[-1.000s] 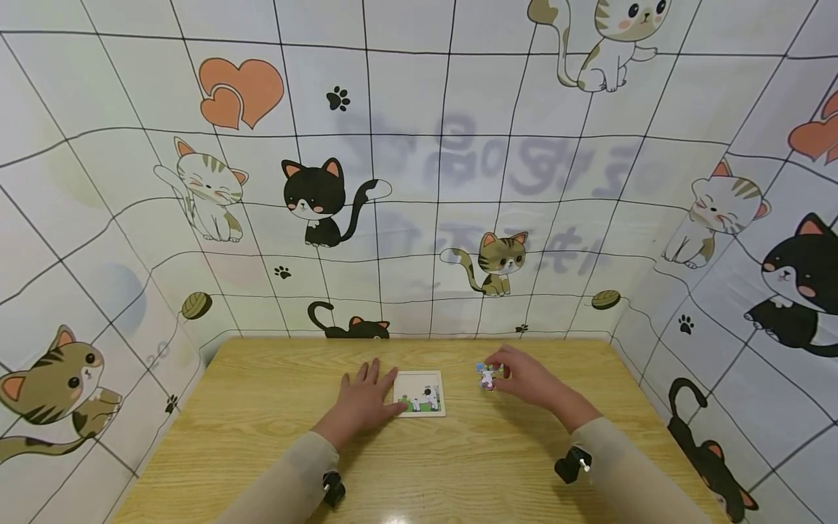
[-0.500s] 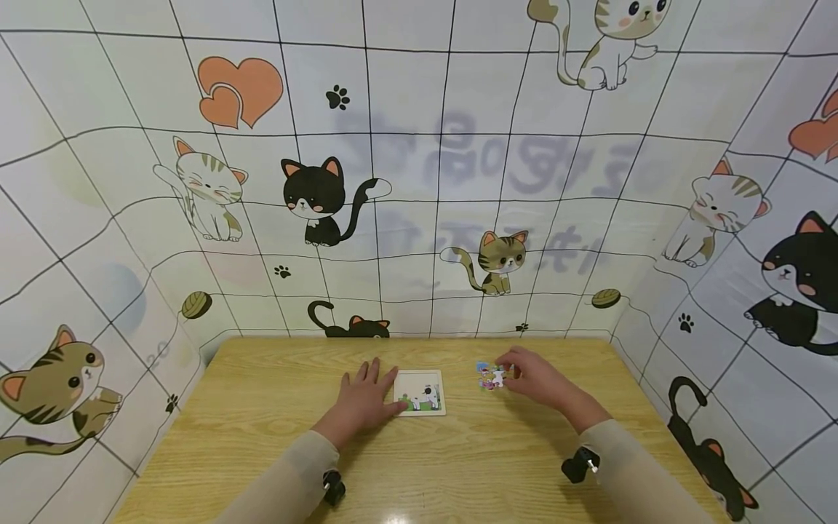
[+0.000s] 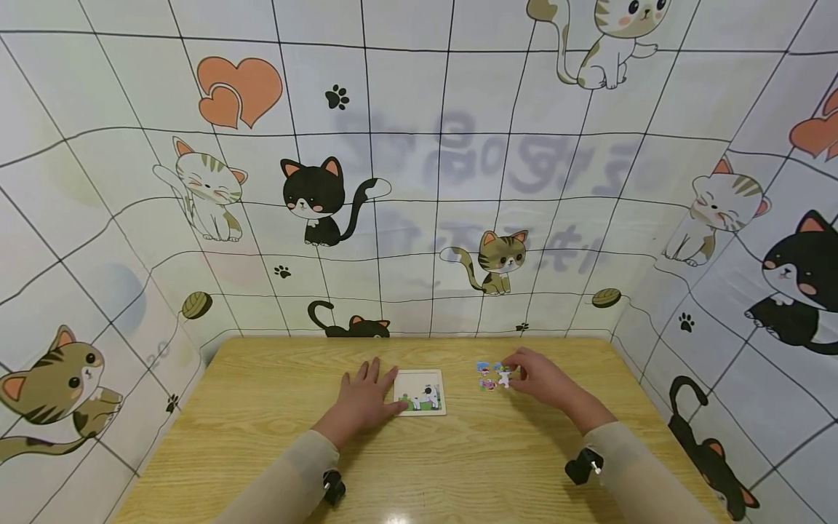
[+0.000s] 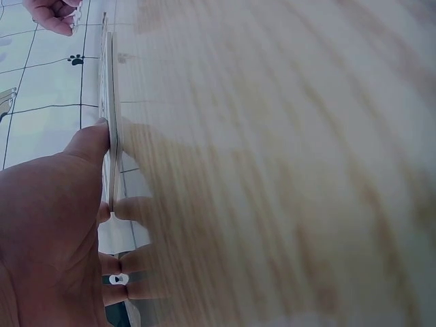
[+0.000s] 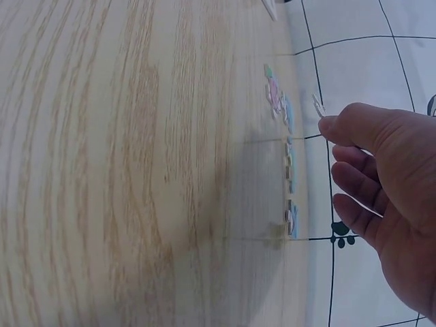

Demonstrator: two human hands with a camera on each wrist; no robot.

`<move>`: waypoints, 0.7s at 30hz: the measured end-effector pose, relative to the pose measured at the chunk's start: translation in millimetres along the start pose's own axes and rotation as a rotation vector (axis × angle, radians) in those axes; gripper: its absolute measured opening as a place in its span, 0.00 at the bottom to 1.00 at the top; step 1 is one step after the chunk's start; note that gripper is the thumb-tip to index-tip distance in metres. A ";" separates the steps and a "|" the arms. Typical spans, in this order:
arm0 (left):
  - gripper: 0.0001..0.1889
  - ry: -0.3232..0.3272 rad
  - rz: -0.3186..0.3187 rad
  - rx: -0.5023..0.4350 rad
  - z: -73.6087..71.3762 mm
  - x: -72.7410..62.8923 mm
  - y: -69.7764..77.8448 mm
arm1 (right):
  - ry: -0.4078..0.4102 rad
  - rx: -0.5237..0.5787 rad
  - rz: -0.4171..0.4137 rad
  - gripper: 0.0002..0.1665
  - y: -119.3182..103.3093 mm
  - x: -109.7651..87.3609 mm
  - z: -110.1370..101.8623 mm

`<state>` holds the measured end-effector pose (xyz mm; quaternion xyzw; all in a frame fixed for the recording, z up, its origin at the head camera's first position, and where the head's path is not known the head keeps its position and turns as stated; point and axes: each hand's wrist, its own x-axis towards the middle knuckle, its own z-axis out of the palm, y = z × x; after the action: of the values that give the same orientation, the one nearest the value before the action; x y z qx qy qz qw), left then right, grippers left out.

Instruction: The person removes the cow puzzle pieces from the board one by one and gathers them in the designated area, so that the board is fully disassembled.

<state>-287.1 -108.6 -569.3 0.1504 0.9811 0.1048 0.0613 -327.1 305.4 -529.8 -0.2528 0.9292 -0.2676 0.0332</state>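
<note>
A shallow white puzzle tray (image 3: 410, 381) lies near the middle of the table, its lower part filled with pieces printed in green, black and white. My left hand (image 3: 361, 405) rests with spread fingers at the tray's left side, the thumb touching its edge. Between thumb and fingertips, my right hand (image 3: 542, 380) pinches a mostly white puzzle piece (image 3: 503, 376), seen thin and edge-on in the right wrist view. That piece is held above the table. Several loose colourful puzzle pieces (image 3: 485, 384) lie just left of the right hand, partly overlapped by the held piece in the head view.
The wooden table (image 3: 419, 466) ends at the back against a white grid-patterned wall covering (image 3: 406, 175) with cartoon cats. Similar covering stands at both sides. Each sleeve carries a small black wrist device (image 3: 334, 488).
My right hand has moved a little to the right with the piece, uncovering more of the loose pieces. My left hand and the tray stay in place.
</note>
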 end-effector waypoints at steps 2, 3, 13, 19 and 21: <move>0.47 0.002 0.001 0.001 0.5 0.4 -0.3 | 0.000 0.007 0.003 0.20 1.5 -0.6 0.6; 0.47 0.003 0.001 0.001 0.7 0.5 -0.5 | -0.001 0.008 -0.002 0.19 2.5 -0.8 0.9; 0.47 0.004 -0.006 -0.014 1.9 0.8 -1.1 | -0.014 -0.023 0.021 0.19 12.4 -1.3 10.7; 0.47 0.007 -0.009 -0.008 2.3 1.5 -1.4 | -0.008 -0.009 0.017 0.17 15.3 -2.5 14.6; 0.47 0.007 -0.009 -0.005 2.0 1.5 -1.2 | -0.013 0.003 0.011 0.17 15.8 -3.0 15.4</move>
<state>-288.5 -108.9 -571.6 0.1456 0.9817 0.1077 0.0586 -328.6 310.9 -551.3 -0.2491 0.9300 -0.2670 0.0410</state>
